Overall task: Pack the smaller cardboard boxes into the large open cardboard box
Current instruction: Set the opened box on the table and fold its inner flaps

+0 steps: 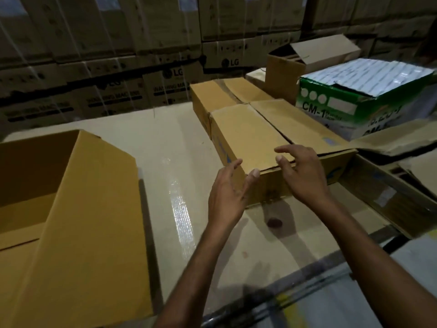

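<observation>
flanking the near end of the small box (pixel 255 138): left hand (pixel 227 192) at its near-left corner, right hand (pixel 305 176) over its near top edge. both hands are loose, fingers spread and only slightly bent, gripping nothing. left thumb tip sits right at the corner edge; can't tell if it actually touches. right fingertips hang just over the top flap, contact also unclear. small box lies flat on the table (pixel 165 143), right of centre, top flaps closed, blue print on its sides. rear box (pixel 220 95) butts against its far end, tape across the top. big box (pixel 99 209) stands at the left on the same table, well apart from the small box, mouth open, one flap folded out toward the camera. green box (pixel 354 107) marked cm-1 sits right rear, top torn open; open carton (pixel 283 67) just left of it, behind. loose cardboard (pixel 390 197) along the right edge. dark spot (pixel 274 222) on the table below the hands. lg cartons (pixel 142 67) stacked as a wall at the back.
</observation>
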The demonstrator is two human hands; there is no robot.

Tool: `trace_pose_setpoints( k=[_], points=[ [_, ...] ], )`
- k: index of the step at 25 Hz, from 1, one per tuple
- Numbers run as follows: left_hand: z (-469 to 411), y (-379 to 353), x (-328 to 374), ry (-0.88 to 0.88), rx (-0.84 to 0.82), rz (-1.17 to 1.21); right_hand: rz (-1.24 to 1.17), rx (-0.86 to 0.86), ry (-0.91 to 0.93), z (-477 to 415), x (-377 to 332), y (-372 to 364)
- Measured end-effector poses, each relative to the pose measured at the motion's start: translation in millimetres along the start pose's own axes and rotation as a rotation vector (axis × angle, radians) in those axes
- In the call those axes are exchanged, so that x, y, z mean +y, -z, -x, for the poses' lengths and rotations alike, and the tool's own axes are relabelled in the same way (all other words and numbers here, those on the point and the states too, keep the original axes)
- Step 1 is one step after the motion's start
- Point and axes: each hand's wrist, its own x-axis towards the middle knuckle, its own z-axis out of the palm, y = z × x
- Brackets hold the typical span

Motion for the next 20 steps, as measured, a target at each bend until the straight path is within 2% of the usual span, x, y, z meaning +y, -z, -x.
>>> trace_pose_setpoints(
  k=[3,6,11,14,17,20],
  points=[
    [-48.2,-34.7,-7.9,-0.014,0.016,-0.081,0.096,0.016,-0.063,-62.7,54.2,-4.0],
    [-101.7,-74.7,-16.8,0.052,0.047,-0.138,0.243,-0.055,-0.126,-122.8,105.0,-9.2],
    [-165.0,-118.7,-24.6,0.261,0.095,-0.337,0.458,-0.300,-0.388,-195.8,172.6,-15.4],
    [-171.9,-124.1,-31.5,0.352,0.112,-0.346,0.428,-0.428,-0.485,-223.4,207.0,-17.2],
    [-173.6,-121.4,-37.9,0.389,0.063,-0.308,0.241,-0.526,-0.576,-240.1,221.6,-16.5],
    [-169.6,-106.2,-35.4,0.440,0.053,-0.224,0.288,-0.518,-0.486,-233.3,199.4,-5.6]
  ],
)
